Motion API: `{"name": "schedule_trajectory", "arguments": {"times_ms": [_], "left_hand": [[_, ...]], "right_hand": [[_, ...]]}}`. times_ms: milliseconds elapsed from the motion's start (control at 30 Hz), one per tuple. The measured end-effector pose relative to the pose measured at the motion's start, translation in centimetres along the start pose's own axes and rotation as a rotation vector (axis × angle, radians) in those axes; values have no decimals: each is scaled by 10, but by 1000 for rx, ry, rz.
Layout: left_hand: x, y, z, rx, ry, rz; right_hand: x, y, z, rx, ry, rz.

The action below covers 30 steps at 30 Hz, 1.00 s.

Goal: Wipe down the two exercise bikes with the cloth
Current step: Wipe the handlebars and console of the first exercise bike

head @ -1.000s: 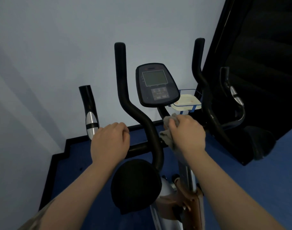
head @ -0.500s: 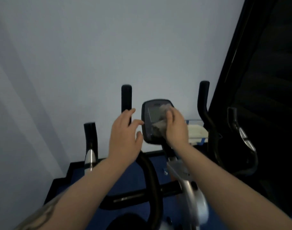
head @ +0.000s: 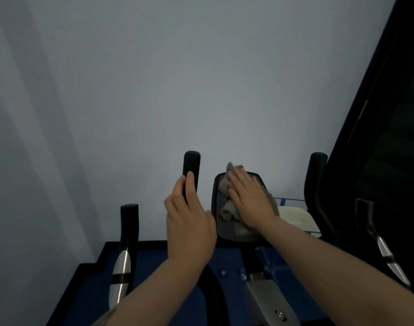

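Note:
One exercise bike fills the lower view; its black console (head: pixel 227 231) stands between two upright black handlebars (head: pixel 191 165). My right hand (head: pixel 248 198) lies flat on the console face with straight fingers and presses a grey cloth (head: pixel 227 203) against the screen. The cloth bunches out above and to the left of the fingers. My left hand (head: pixel 187 222) is raised just left of the console with fingers extended; its fingertips touch the left upright handlebar. A second bike is not in view.
A pale wall rises close behind the bike. A dark panel (head: pixel 389 137) leans along the right side. Outer grips with silver sections stand at left (head: pixel 122 262) and right (head: pixel 387 252). A blue wire holder with a pale thing in it (head: pixel 295 217) sits right of the console.
My right hand with the cloth went from the bar below the console up onto the screen and flattened. My left hand let go of the lower bar and rose to the upright handlebar. The view tilted upward.

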<state>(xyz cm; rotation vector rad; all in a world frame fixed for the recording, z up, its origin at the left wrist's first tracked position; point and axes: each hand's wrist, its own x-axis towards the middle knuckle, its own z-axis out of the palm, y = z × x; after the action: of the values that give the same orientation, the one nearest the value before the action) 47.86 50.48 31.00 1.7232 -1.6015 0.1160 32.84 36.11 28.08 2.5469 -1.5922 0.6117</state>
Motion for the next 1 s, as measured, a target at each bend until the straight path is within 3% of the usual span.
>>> {"name": "schedule_trajectory", "arguments": {"times_ms": [67,100,200,267,300,400,433,467,567,633,667,800,833,967,1000], "left_hand": [[3,1,2,46,12,-12],[3,1,3,62,12,-3],[2,-1,3,77,23,19],[1,0,3,101,24,29],[1,1,4,108,24,31],[1,0,4,103,43,37],[1,-1,4,90,49,32],[2,-1,4,76,53,28],[1,0,3,60,55,42],[1,1,3,85,41,38],[1,1,3,91,31,38],[0,-2,5,87,17,19],[0,-2,5,87,15,23],[1,-1,6,128,8,26],[0,-1,7,140,16,26]], "right_hand": [[12,-25,9,-8,77,151],[5,-35,15,4,84,102],[-43,-24,19,32,-42,-300],[-39,1,9,23,-107,-399],[-27,5,3,19,-100,-318],[17,-17,3,-45,65,194],[20,-30,6,-54,86,238],[14,-39,12,-41,86,184],[-38,-29,21,13,-28,-216],[-45,-6,10,39,-70,-310],[-40,0,6,34,-74,-236],[-10,-35,12,-46,86,349],[-17,-46,18,-54,110,335],[-54,-17,15,18,-32,-240],[-48,-6,8,17,-55,-219]]}}
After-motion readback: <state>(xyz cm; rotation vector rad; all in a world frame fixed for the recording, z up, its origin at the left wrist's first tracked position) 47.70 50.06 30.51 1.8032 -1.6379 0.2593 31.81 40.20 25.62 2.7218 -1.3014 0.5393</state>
